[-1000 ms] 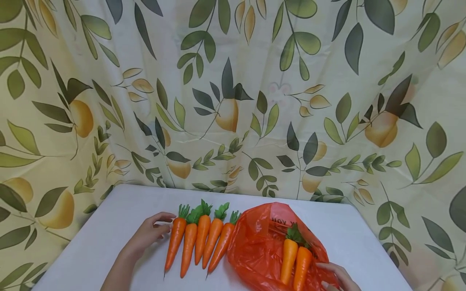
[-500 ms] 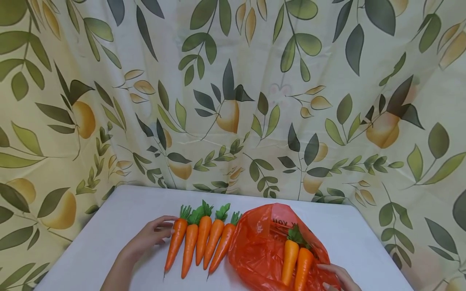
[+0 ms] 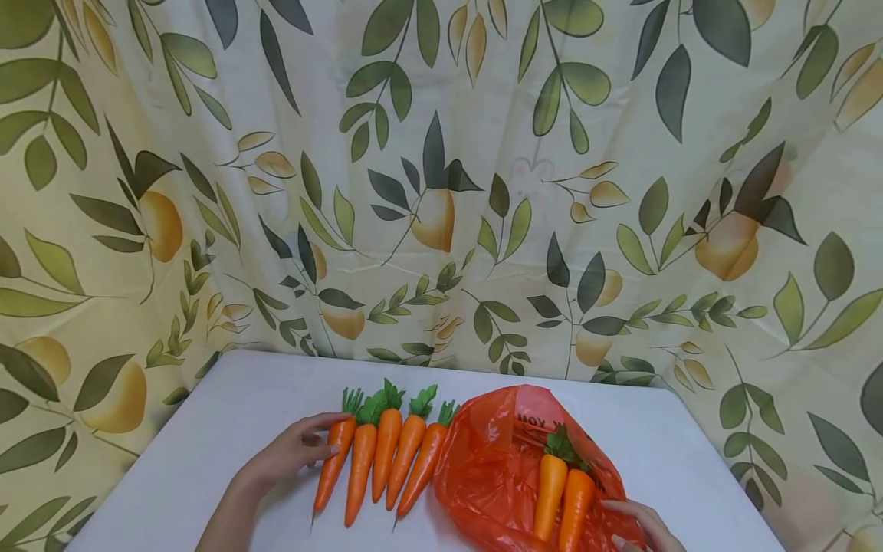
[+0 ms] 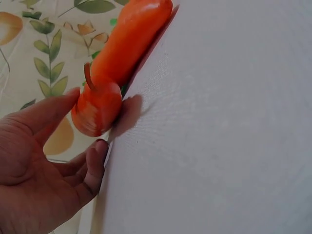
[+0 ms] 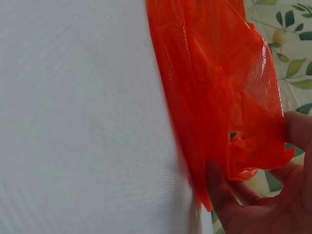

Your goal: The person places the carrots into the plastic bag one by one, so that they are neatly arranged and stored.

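My left hand (image 3: 293, 452) is at the leftmost carrot (image 3: 336, 464) of a row, its fingers across the upper end and its thumb against the side. In the left wrist view that carrot (image 4: 100, 107) lies between thumb and fingers. More carrots (image 3: 388, 456) with green tops lie beside it, tips toward me. To their right sits a red plastic bag (image 3: 483, 460). Two carrots (image 3: 549, 491) lie at its mouth. My right hand (image 3: 645, 525), partly cut off by the frame, grips the bag's edge; in the right wrist view the red film (image 5: 258, 122) runs between thumb and fingers.
The carrots and bag lie on a white table (image 3: 276, 376). Behind its far edge hangs a curtain (image 3: 441, 192) printed with leaves and fruit.
My left hand has moved right, from beside the leftmost carrot to fingers and thumb on it. The right hand and bag have stayed in place.
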A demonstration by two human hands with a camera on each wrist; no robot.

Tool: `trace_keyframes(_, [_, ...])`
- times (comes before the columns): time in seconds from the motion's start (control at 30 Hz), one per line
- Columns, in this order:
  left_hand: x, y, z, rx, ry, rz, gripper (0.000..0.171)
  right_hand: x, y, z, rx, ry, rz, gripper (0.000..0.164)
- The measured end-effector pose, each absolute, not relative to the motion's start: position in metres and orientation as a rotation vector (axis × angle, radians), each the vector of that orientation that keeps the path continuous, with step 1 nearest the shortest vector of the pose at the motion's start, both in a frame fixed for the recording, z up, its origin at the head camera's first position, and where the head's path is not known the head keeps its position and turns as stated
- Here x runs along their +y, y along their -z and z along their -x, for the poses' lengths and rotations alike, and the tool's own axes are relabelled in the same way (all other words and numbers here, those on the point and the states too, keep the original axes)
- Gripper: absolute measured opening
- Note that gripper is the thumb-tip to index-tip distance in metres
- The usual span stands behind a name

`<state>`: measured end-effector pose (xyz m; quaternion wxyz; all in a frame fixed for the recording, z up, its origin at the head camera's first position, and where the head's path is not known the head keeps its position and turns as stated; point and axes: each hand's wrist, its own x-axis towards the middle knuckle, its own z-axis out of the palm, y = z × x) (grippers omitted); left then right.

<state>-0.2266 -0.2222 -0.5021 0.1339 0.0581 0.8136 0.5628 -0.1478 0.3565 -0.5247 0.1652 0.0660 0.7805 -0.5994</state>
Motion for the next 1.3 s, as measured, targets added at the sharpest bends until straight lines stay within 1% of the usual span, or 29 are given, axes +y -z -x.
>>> trace_keyframes(0.23, [-0.22,0.503,0.227,2.379,-1.66,-0.152,0.059,0.355,0.524,0.147,2.21,1.709,-0.181,0.077])
trace_keyframes(0.43, [-0.214,0.504,0.228,2.436,-1.633,-0.047,0.063,0.353,0.526,0.147,2.255,1.692,-0.199,0.085])
trace_keyframes(0.67, [-0.207,0.503,0.228,2.499,-1.637,0.039,0.061,0.353,0.529,0.147,2.286,1.678,-0.184,0.076])
trace_keyframes(1.03, [-0.204,0.505,0.23,2.487,-1.678,0.098,0.058,0.359,0.53,0.152,2.295,1.625,-0.166,0.073])
trace_keyframes(1.2, [-0.205,0.503,0.229,2.452,-1.66,0.034,0.06,0.361,0.531,0.152,2.268,1.633,-0.162,0.077])
trace_keyframes(1.3, [-0.206,0.503,0.228,2.411,-1.658,-0.063,0.057,0.361,0.531,0.151,2.275,1.631,-0.161,0.079])
